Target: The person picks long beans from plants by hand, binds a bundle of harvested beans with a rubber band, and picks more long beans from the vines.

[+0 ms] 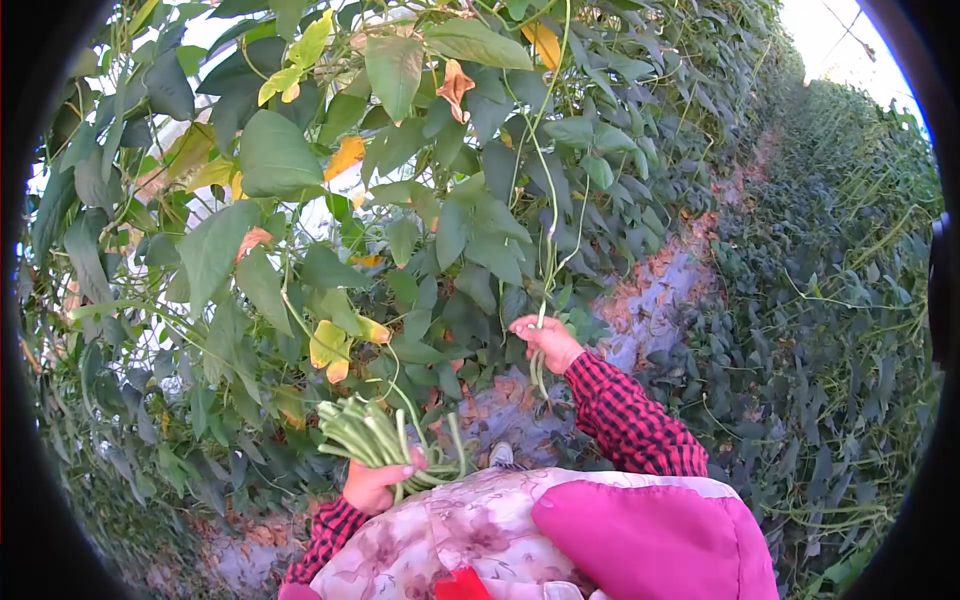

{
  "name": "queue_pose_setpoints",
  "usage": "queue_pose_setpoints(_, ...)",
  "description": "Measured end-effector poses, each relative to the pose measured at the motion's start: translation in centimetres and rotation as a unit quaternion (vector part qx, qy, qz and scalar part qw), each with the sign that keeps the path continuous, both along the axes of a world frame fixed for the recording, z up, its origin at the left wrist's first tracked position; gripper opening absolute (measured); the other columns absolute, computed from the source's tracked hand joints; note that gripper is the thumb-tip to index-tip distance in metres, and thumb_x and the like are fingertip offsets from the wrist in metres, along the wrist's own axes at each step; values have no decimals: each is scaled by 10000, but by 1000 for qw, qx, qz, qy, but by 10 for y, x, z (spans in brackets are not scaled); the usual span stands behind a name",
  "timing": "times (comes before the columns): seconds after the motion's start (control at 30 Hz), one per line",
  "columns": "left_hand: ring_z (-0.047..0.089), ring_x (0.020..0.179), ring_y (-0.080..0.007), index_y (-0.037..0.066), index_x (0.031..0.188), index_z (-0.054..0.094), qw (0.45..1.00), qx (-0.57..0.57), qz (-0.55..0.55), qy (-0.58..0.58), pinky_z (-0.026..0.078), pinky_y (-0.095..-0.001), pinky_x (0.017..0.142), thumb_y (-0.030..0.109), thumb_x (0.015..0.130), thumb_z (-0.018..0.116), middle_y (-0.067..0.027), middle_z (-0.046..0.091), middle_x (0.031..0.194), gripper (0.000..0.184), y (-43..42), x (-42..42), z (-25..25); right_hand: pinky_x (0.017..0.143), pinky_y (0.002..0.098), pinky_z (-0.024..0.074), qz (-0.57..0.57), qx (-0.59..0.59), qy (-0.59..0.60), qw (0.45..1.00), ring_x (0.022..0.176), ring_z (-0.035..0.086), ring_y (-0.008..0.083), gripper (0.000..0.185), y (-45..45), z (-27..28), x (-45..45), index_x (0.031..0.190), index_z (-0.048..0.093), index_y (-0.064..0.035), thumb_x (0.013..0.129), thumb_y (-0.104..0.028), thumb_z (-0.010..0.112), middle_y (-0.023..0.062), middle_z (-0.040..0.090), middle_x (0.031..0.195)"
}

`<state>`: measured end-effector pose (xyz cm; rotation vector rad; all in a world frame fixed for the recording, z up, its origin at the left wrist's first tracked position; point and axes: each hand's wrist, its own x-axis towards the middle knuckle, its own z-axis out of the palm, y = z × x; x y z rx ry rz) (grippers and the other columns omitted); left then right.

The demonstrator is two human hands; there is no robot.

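Observation:
My left hand (376,484) is closed round a thick bunch of green long beans (362,432) in front of my body. Their cut-looking ends point up and left, and some beans curl down below the fingers. Farther right, my right hand (552,345) has its fingers pinched round a pale green long bean (549,265) that hangs from the vines. Its lower part shows beneath the hand, near the checked sleeve (635,415). Leafy bean vines (470,235) stand right behind both hands.
Dense vines form a wall on the left, and another row of plants (830,300) runs along the right. Between them lies a narrow path (655,300) with dry leaves. A shoe tip (502,455) shows below the floral apron (450,530). Yellowed leaves (332,345) hang among the green ones.

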<state>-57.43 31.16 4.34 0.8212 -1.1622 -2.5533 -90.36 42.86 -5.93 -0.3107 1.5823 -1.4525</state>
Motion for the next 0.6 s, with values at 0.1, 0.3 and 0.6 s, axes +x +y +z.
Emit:
queue_pose_setpoints(0.1,576,804,-247,-7,950,503,1000,-2,29,4,450,-385,773,-45,627,624,-126,587,820,347,7,16,-6,413,256,330,-54,-26,-170,984,467,341,81,155,-15,-17,-7,940,526,-80,886,-215,472,-24,405,615)
queue_pose_setpoints(0.3,566,795,-248,-25,901,535,997,-37,62,-1,440,-381,772,-22,623,627,-136,591,818,293,16,36,-16,393,288,365,-428,-133,-42,893,472,405,115,148,-113,-50,-22,997,461,-86,860,-139,478,15,467,661)
queue_pose_setpoints(0.6,572,798,-267,-48,881,544,992,-40,117,3,440,-393,783,15,613,649,-153,601,811,294,17,52,-12,356,255,298,-226,-145,32,963,435,396,112,73,-130,-53,-44,801,525,-113,831,-99,459,-12,434,581)
